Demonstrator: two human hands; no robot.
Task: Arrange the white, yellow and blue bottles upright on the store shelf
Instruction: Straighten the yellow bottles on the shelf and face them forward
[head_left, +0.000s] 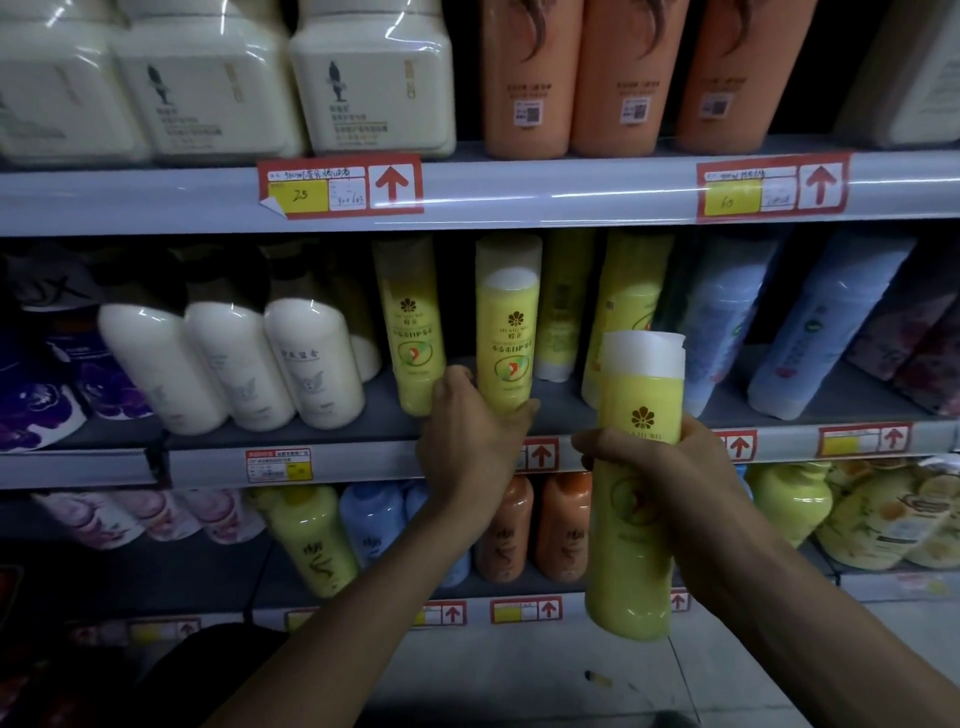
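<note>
On the middle shelf (363, 421) stand three white bottles (228, 358) with dark caps at the left, several yellow bottles in the centre and pale blue bottles (826, 327) at the right. My left hand (467, 431) grips the base of an upright yellow bottle (506, 332) at the shelf's front edge; another yellow bottle (413, 322) stands just to its left. My right hand (660, 467) is wrapped around the middle of a second yellow bottle (636, 545) with a white cap, held upright in front of the shelf, apart from it.
Cream jugs (374, 78) and orange bottles (613, 73) fill the upper shelf. The lower shelf holds yellow, blue and orange bottles (506, 530). Purple packs (36, 395) lie at the middle shelf's far left. Red price tags (340, 189) line the shelf edges.
</note>
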